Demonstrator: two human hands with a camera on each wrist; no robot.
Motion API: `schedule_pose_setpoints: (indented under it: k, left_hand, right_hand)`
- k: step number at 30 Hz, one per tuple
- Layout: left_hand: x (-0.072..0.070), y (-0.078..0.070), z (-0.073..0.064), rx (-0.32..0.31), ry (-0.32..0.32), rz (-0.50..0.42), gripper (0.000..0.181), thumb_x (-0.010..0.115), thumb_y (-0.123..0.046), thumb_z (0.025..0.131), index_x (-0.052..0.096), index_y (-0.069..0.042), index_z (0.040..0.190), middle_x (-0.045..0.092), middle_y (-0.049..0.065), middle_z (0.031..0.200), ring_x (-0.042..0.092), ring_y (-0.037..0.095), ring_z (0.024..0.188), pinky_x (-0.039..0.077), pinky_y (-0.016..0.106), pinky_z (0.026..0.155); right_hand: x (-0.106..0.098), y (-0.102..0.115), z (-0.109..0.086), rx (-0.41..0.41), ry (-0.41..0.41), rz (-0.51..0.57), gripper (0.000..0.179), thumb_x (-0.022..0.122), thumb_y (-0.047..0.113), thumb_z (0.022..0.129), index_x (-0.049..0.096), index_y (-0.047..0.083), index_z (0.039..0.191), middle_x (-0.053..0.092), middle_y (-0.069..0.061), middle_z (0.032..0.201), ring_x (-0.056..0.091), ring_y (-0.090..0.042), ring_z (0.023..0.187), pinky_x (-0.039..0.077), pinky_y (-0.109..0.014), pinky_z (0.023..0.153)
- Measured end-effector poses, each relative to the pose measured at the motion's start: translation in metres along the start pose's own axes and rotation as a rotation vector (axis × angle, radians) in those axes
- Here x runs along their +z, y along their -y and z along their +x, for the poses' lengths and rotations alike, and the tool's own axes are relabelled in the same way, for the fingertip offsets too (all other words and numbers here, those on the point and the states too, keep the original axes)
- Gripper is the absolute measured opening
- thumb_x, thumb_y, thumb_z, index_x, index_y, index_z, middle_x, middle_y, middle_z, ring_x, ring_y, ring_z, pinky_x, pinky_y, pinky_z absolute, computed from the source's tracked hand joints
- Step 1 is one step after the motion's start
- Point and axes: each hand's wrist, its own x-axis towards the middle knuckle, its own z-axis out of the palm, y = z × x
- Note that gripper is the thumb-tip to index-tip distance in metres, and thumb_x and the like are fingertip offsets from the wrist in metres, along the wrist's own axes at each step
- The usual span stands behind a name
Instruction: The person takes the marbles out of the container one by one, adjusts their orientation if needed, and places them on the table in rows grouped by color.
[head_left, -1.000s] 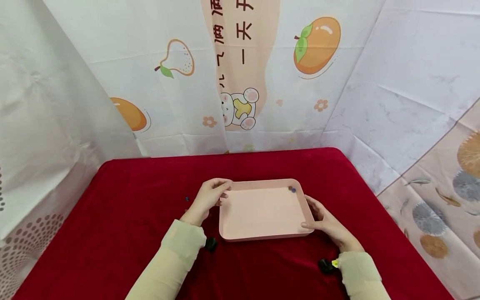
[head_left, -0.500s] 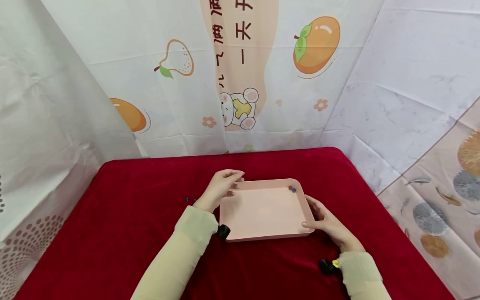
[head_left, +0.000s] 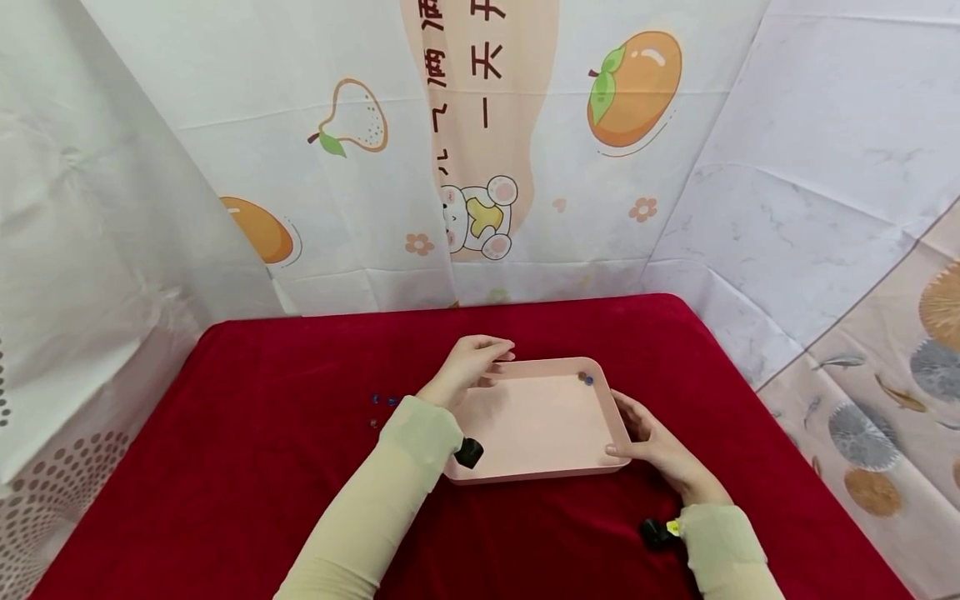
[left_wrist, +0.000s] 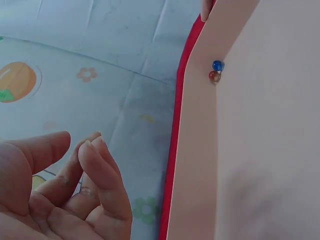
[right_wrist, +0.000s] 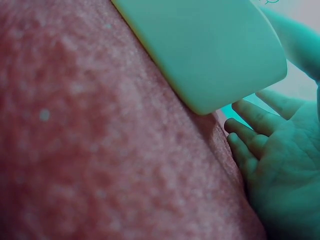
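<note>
A shallow pink tray [head_left: 540,425] lies on the red cloth. Two small marbles, one blue [left_wrist: 218,65] and one reddish-brown [left_wrist: 214,76], sit together in its far right corner. Over the tray's far left rim hovers my left hand [head_left: 468,367], its fingers bent and the thumb apart from them in the left wrist view; I cannot tell whether something small is tucked among the fingers. My right hand [head_left: 660,454] holds the tray's right side, thumb over the rim near the front corner and fingers along the outer wall [right_wrist: 230,55].
Left of the tray, several small marbles lie on the red cloth [head_left: 262,467], among them a blue one [head_left: 376,399] and a brownish one [head_left: 373,423]. White printed curtains [head_left: 360,208] hang behind and beside the table. A small black device [head_left: 469,452] sits at the left wrist.
My left hand has moved rightward and slightly away, from the tray's left edge to over its far rim, uncovering marbles on the cloth. The right hand and tray stay nearly still.
</note>
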Motion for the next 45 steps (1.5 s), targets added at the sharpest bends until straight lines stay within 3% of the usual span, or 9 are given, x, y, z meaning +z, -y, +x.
schedule_pose_setpoints:
  k: [2,5,9,12,27,39,45]
  left_hand:
    - [0.003,0.001,0.002,0.002,0.013,0.011,0.034,0.065,-0.033,0.096,0.067,-0.013,0.124,0.071,0.009,0.117,0.067,0.028,0.099,0.060,0.031,0.077]
    - [0.008,0.001,0.004,0.012,0.019,0.019,0.035,0.064,-0.032,0.097,0.067,-0.011,0.125,0.070,0.012,0.121,0.067,0.025,0.096,0.060,0.031,0.078]
    - [0.014,0.001,0.005,0.027,0.017,0.020,0.034,0.063,-0.030,0.098,0.067,-0.010,0.125,0.072,0.009,0.116,0.067,0.027,0.100,0.060,0.032,0.079]
    - [0.017,0.001,0.006,0.032,0.023,0.030,0.034,0.063,-0.028,0.098,0.066,-0.009,0.125,0.072,0.008,0.114,0.064,0.034,0.112,0.060,0.034,0.082]
    - [0.036,0.008,0.027,0.055,0.083,0.147,0.038,0.060,-0.028,0.099,0.066,-0.002,0.126,0.069,0.017,0.123,0.069,0.030,0.105,0.060,0.040,0.084]
    - [0.049,0.023,0.042,0.030,0.088,0.126,0.035,0.061,-0.029,0.100,0.068,-0.005,0.123,0.071,0.014,0.118,0.071,0.030,0.100,0.061,0.029,0.068]
    - [0.053,0.027,0.041,0.022,0.093,0.084,0.031,0.060,-0.025,0.100,0.067,-0.007,0.125,0.071,0.017,0.115,0.071,0.033,0.097,0.062,0.034,0.072]
  right_hand:
    - [0.000,0.000,0.000,0.000,0.002,0.000,0.088,0.072,0.007,0.087,0.018,0.009,0.158,0.025,-0.020,0.159,0.044,0.003,0.126,0.040,-0.011,0.097]
    - [0.001,0.000,0.000,0.000,0.003,-0.001,0.089,0.072,0.007,0.086,0.019,0.009,0.158,0.026,-0.020,0.159,0.044,0.002,0.126,0.041,-0.011,0.097]
    - [0.003,0.001,0.000,0.003,0.003,-0.002,0.089,0.073,0.006,0.086,0.019,0.009,0.157,0.026,-0.020,0.159,0.044,0.001,0.126,0.041,-0.012,0.097]
    - [0.004,0.001,0.000,0.008,0.001,-0.006,0.089,0.073,0.006,0.085,0.020,0.009,0.157,0.026,-0.019,0.159,0.044,0.001,0.127,0.041,-0.012,0.097]
    - [0.004,0.003,0.000,0.020,-0.011,-0.027,0.091,0.074,0.005,0.084,0.021,0.011,0.157,0.027,-0.018,0.159,0.044,0.001,0.125,0.041,-0.013,0.096]
    - [0.003,0.003,0.002,0.010,-0.014,-0.027,0.093,0.076,0.005,0.083,0.021,0.011,0.157,0.028,-0.018,0.158,0.044,0.000,0.126,0.042,-0.013,0.096]
    - [0.003,0.003,0.000,0.006,-0.012,-0.031,0.095,0.076,0.004,0.081,0.020,0.009,0.157,0.027,-0.019,0.159,0.044,0.002,0.126,0.042,-0.013,0.096]
